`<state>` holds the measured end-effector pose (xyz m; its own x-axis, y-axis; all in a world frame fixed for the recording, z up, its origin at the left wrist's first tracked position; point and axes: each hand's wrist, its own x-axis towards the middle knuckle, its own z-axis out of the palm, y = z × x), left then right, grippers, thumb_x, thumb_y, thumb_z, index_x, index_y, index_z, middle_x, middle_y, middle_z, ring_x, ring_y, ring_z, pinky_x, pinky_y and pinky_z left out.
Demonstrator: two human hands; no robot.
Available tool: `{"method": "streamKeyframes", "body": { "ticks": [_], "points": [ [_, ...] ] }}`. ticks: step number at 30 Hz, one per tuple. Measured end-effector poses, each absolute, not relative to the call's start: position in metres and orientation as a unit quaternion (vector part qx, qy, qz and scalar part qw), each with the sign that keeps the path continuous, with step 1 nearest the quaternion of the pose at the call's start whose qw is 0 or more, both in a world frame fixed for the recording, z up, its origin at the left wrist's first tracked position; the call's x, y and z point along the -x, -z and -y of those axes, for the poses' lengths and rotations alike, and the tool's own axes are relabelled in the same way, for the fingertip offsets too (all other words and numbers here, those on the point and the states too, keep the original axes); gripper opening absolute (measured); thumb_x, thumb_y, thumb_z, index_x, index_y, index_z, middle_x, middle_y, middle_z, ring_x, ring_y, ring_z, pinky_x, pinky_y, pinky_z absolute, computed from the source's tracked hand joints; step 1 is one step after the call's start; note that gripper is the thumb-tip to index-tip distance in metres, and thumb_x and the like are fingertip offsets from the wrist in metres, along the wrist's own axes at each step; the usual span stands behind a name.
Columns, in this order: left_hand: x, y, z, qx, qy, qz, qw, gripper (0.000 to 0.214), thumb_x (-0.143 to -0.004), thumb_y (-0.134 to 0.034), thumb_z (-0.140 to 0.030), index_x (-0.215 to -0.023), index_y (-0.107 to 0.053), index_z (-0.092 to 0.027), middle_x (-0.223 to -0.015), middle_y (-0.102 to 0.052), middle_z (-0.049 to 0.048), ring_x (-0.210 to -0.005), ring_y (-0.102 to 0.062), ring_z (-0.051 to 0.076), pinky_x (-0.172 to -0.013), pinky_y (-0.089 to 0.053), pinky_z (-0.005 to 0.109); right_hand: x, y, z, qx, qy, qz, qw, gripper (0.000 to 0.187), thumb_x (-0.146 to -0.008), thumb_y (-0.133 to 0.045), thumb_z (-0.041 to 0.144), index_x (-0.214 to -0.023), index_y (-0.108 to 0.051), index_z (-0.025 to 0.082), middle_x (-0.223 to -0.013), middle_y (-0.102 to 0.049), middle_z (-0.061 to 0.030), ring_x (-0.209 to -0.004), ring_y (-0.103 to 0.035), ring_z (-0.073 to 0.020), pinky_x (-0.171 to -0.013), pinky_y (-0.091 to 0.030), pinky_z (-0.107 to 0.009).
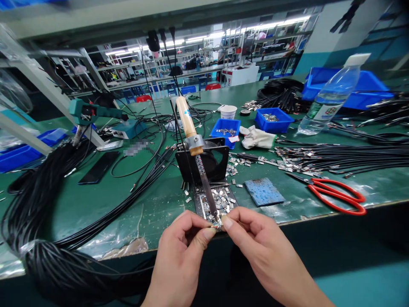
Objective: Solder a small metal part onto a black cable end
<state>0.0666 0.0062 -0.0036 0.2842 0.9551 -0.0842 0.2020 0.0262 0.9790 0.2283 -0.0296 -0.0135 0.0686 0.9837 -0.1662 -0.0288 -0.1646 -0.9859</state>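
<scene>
Before us stretches a green bench, its left end loaded with a thick black cable bundle. Near the middle, a wooden-handled soldering iron is clamped pointing down, so neither of us has to hold it. At the front edge our left hand and right hand meet just by its tip, thumbs and fingers pinched. Red-handled scissors lie to the right, a black fan stands behind the iron, and a blue sponge rests beside loose metal connector pieces. Smallest is the coloured wire end in our left pinch; our right fingers grip a small piece they mostly hide. For what seems a soldered joint, we should bring both parts squarely to the tip, keep skin off the hot barrel, touch briefly, and hold steady while the solder sets.
</scene>
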Motion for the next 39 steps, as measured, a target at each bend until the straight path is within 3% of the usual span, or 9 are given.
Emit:
{"method": "streamKeyframes", "body": {
  "ticks": [20, 39],
  "points": [
    [-0.0677, 0.0026, -0.0058, -0.606, -0.359, -0.491, 0.513, 0.025, -0.089, -0.071, -0.04, -0.075, -0.071, -0.02, -0.074, -0.063, 0.0007, -0.067, -0.053, 0.019, -0.062, -0.042, 0.028, -0.2271, 0.0175, 0.0301, 0.543, -0.528, 0.424, 0.497, 0.033, -0.097, -0.064, 0.049, -0.077, -0.064, 0.022, -0.076, -0.058, 0.0007, -0.074, -0.048, -0.0163, -0.061, -0.04, -0.025],
    [-0.0687, 0.0019, -0.0082, -0.6, -0.357, -0.494, 0.518, 0.024, -0.089, -0.071, -0.04, -0.074, -0.07, -0.02, -0.073, -0.061, 0.0003, -0.067, -0.051, 0.019, -0.062, -0.041, 0.028, -0.227, 0.0146, 0.0276, 0.537, -0.532, 0.418, 0.504, 0.031, -0.096, -0.066, 0.046, -0.075, -0.063, 0.023, -0.068, -0.05, 0.0029, -0.079, -0.052, -0.0187, -0.07, -0.045, -0.027]
  ]
}}
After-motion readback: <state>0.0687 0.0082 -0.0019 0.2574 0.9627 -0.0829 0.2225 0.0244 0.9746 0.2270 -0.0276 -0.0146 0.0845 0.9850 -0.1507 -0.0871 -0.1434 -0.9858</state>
